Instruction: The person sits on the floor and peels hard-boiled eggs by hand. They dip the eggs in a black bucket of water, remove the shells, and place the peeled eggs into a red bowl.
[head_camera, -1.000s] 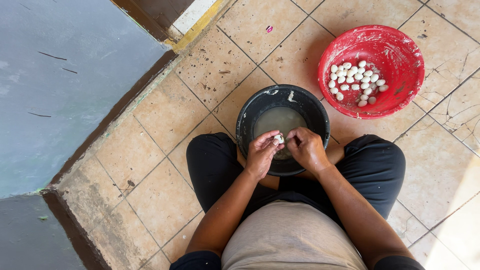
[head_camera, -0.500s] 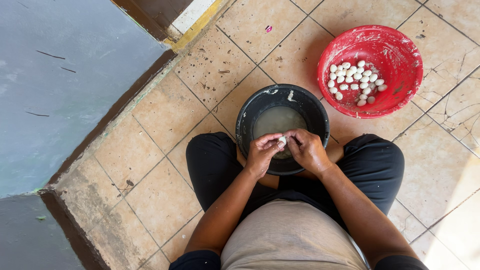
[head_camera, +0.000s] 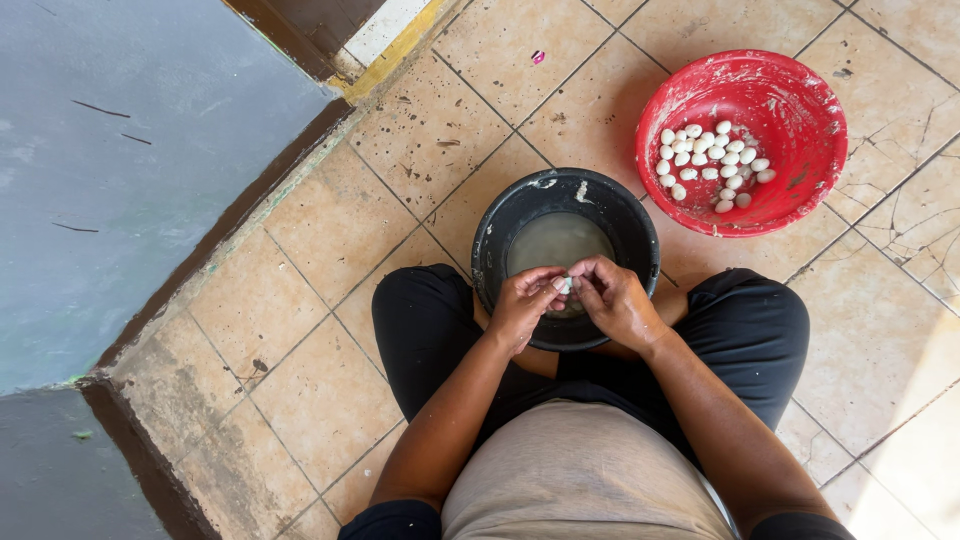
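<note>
I sit on a tiled floor with a black bucket (head_camera: 500, 235) of cloudy liquid between my knees. Over its near rim, my left hand (head_camera: 523, 305) and my right hand (head_camera: 615, 300) meet, both pinching one small white egg-like piece (head_camera: 566, 285) between the fingertips. Off to the right stands a red bowl (head_camera: 800, 110) holding several small white eggs (head_camera: 712, 165).
A grey-blue wall (head_camera: 130, 150) with a dark base strip runs along the left. A doorway threshold with a yellow edge (head_camera: 385, 65) lies at the top. A small pink scrap (head_camera: 538, 57) lies on the beige tiles.
My hands stay together over the bucket; the fingers have shifted slightly around the small white piece. Nothing else has moved.
</note>
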